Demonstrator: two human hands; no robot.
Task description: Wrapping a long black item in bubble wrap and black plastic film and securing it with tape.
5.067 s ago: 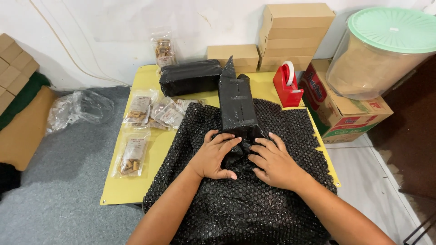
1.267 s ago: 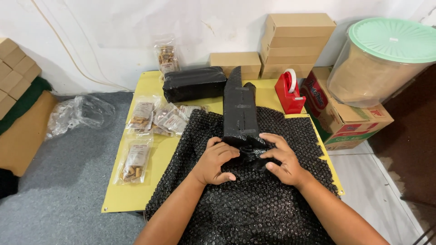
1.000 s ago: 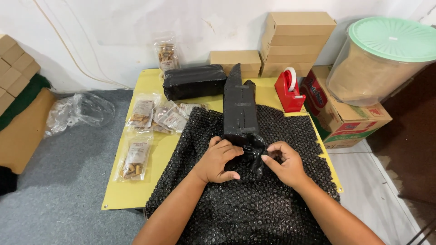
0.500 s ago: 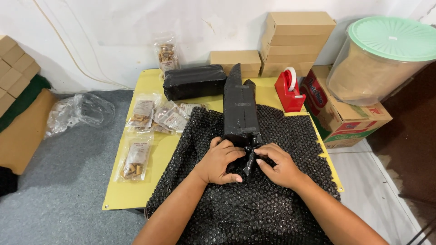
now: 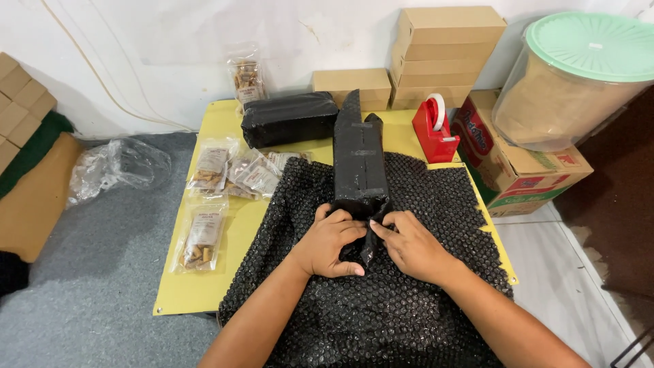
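— Head view: what do the hands grip?
— Left hand (image 5: 330, 242) and right hand (image 5: 409, 245) pinch the black-wrapped parcel's (image 5: 360, 163) near end, fingers closed on its loose wrap.
— Where does it lie?
— On black bubble wrap (image 5: 436, 204) over the yellow table (image 5: 197, 293), red tape dispenser (image 5: 436, 129) far right.

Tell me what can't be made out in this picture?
Head view only:
- Contents of the black wrapped parcel: black plastic covers them.
- Its near end: hidden by the left hand and right hand.
- Yellow table centre: under the black bubble wrap.
- Green-lidded tub: cut off at the right edge.
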